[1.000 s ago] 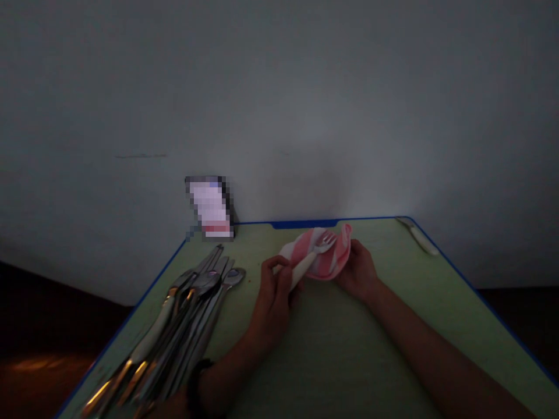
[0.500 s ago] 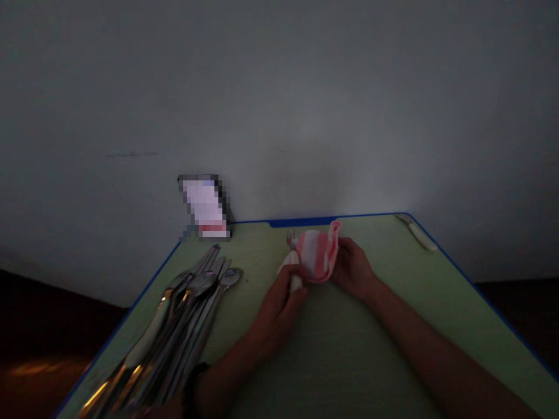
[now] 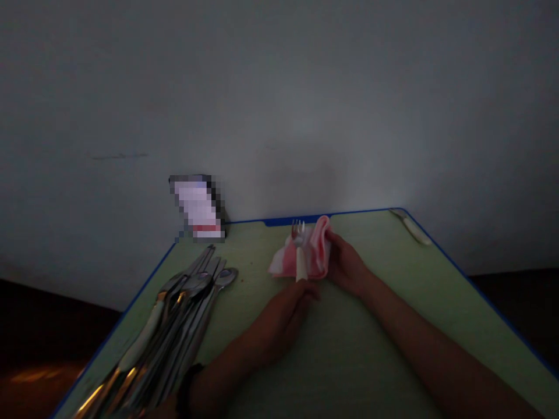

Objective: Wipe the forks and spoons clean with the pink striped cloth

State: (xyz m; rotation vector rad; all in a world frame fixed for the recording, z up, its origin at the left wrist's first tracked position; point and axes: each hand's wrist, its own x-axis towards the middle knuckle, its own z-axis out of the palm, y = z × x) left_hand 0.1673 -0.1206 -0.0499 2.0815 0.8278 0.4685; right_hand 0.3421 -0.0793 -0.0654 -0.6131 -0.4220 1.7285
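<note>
One fork (image 3: 300, 253) above green table (image 3: 358, 349), long axis pointing away from person, tines toward wall (image 3: 297, 87); left hand (image 3: 286, 314), nearer, pinches handle's end. Striped cloth (image 3: 289, 259) just behind fork; right hand (image 3: 348, 265) pinches folded edge.

No words, labels, brands or numbers can be read here. The lit screen of the phone (image 3: 196, 201) is blurred into coarse blocks, its contents illegible.
</note>
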